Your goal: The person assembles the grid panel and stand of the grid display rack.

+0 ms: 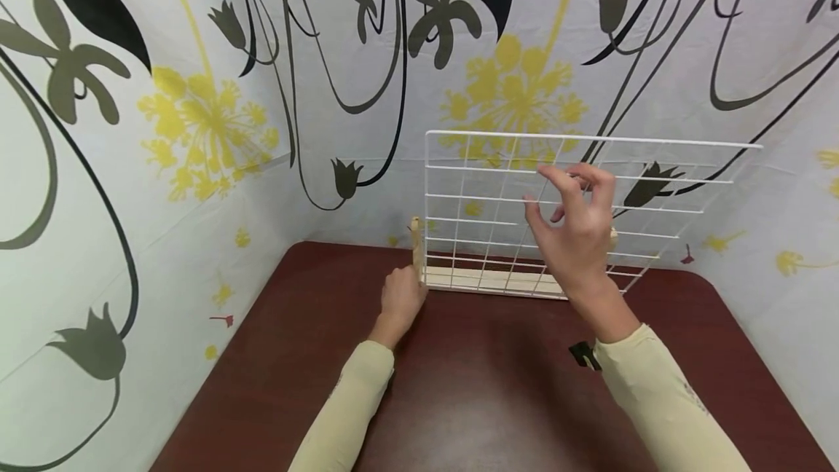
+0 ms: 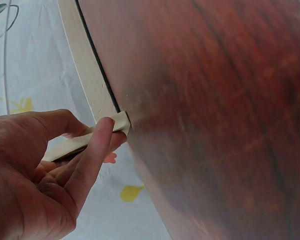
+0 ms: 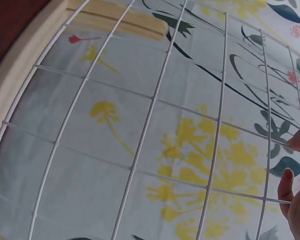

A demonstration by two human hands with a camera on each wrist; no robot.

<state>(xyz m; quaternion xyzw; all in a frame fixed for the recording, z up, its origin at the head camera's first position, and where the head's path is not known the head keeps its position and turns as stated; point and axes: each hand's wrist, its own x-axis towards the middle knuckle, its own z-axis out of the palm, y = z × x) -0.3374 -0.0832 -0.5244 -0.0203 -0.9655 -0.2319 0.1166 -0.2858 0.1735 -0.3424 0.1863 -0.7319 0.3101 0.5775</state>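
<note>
A white wire grid (image 1: 488, 199) stands upright on the table, its lower edge along a pale wooden strip (image 1: 488, 279). My left hand (image 1: 401, 297) grips the base of a short wooden upright (image 1: 416, 242) at the strip's left end. In the left wrist view, thumb and fingers (image 2: 97, 150) hold the flat wooden piece (image 2: 75, 145) from both sides. Higher up, my right hand (image 1: 580, 231) is at the grid's wires, with index finger and thumb curled and a gap between their tips. The right wrist view catches only its fingertips (image 3: 286, 180) right at the wires.
The dark reddish-brown table (image 1: 459, 384) meets a white fabric backdrop (image 1: 367, 130) printed with flowers, hanging at the back and sides. A second wooden upright (image 3: 120, 20) shows beyond the wires in the right wrist view. A small dark object (image 1: 583, 355) sits by the right cuff.
</note>
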